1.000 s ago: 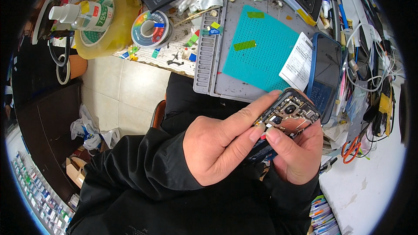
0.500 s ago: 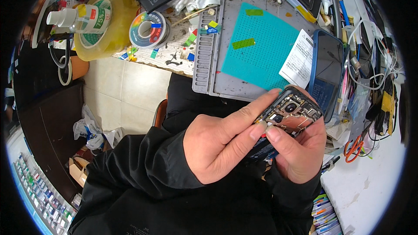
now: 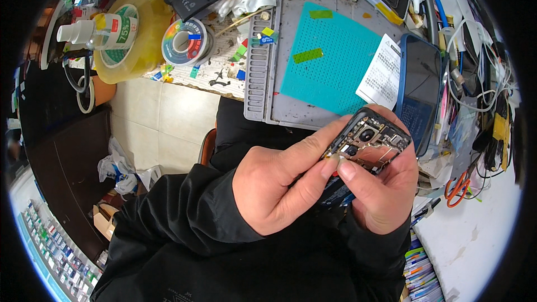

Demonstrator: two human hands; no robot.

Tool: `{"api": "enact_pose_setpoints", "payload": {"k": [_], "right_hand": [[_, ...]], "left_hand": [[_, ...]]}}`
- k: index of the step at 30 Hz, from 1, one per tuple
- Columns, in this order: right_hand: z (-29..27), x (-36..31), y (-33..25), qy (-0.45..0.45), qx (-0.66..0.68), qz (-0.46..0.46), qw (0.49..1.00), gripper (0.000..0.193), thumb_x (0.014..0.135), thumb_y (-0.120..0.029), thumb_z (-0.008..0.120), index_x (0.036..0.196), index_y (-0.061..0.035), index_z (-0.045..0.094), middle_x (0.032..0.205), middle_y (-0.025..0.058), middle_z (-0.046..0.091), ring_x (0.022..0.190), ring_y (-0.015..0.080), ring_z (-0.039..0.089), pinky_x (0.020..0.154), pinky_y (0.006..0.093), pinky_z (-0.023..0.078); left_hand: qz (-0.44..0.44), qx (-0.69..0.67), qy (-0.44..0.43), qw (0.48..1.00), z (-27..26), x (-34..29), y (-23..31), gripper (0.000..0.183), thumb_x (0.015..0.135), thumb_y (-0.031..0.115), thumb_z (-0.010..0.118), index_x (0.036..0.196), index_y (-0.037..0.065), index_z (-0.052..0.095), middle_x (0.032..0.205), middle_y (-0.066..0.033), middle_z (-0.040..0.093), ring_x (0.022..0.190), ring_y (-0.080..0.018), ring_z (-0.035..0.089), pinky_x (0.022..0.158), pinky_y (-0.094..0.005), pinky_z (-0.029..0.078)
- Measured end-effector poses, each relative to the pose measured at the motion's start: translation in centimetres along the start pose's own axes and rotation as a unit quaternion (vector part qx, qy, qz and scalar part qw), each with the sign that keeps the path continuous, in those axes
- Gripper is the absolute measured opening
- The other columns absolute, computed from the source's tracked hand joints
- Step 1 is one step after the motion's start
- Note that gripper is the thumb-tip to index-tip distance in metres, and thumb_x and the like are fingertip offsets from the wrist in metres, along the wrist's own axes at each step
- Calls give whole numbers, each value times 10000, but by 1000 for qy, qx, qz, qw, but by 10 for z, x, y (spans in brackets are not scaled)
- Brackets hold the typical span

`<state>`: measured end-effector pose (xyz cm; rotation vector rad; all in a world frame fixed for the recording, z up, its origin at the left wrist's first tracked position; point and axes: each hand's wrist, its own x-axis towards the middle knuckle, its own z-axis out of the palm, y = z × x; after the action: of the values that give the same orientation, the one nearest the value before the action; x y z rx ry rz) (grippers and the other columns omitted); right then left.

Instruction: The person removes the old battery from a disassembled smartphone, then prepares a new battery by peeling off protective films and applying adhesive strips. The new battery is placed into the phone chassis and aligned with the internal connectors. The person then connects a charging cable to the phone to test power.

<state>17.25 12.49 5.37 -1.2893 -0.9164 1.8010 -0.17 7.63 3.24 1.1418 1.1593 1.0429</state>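
Between my two hands is an opened smartphone [image 3: 375, 154], its circuit board, camera modules and copper-coloured sheet facing up. My left hand [image 3: 285, 182] grips its left edge, fingers along the far side and thumb on the board's lower left part. From the right, my right hand [image 3: 383, 193] wraps round the phone, its thumb pressed beside the left thumb. A small red bit shows by the two thumb tips. The phone's lower, dark part is partly covered by my hands. It is held tilted, just off the near edge of the grey work mat [image 3: 274, 100].
A teal perforated pad [image 3: 330, 72] with green tape strips lies on the mat. A printed paper slip [image 3: 382, 72] and a blue-cased phone [image 3: 419, 89] lie beyond my hands. Further left are a solder spool [image 3: 184, 42], a spray bottle [image 3: 100, 32] and a tape roll [image 3: 145, 11]. Orange-handled scissors [image 3: 457, 189] lie right.
The view has shifted slightly. Both hands keep the same grip on the smartphone, which sits a touch further left and higher in the picture.
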Motion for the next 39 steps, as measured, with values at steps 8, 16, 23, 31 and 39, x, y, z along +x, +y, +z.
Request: {"api": "enact_pose_setpoints", "payload": {"k": [8, 16, 23, 31, 39], "right_hand": [[3, -1, 4, 16, -3, 7, 1000, 727, 757, 93, 771, 1393, 44, 423, 1123, 137, 704, 1032, 172, 693, 915, 298, 545], [5, 1, 2, 8, 13, 31, 999, 726, 792, 102, 735, 1428, 49, 390, 1140, 155, 695, 1035, 174, 686, 919, 305, 549], [4, 2, 0, -8, 47, 32, 998, 740, 799, 119, 701, 1455, 51, 366, 1163, 168, 680, 1023, 196, 693, 896, 318, 572], [4, 3, 2, -12, 42, 16, 999, 757, 785, 106, 710, 1459, 45, 371, 1162, 159, 678, 1021, 194, 693, 901, 319, 565], [6, 2, 3, 4, 49, 49, 998, 746, 754, 136, 703, 1432, 42, 405, 1154, 148, 682, 1023, 187, 691, 906, 321, 561]], "left_hand": [[-8, 23, 3, 1000, 0, -2, -2, 461, 1021, 124, 568, 1449, -26, 484, 932, -188, 717, 769, -288, 742, 686, -285, 555], [-11, 22, -3, 1000, -3, 0, -5, 462, 1046, 135, 537, 1472, -23, 456, 969, -187, 713, 779, -264, 732, 718, -277, 545], [-56, -64, -85, 993, -20, -5, 0, 532, 1057, 130, 486, 1540, -32, 333, 990, -178, 707, 790, -226, 713, 749, -269, 520], [6, -30, -79, 996, -13, -7, -10, 580, 1025, 99, 527, 1550, -26, 314, 1006, -191, 701, 760, -269, 711, 715, -281, 526], [-9, 4, -71, 997, -12, -12, -7, 611, 985, 57, 573, 1543, -13, 334, 957, -178, 704, 729, -288, 707, 663, -285, 525]]}}
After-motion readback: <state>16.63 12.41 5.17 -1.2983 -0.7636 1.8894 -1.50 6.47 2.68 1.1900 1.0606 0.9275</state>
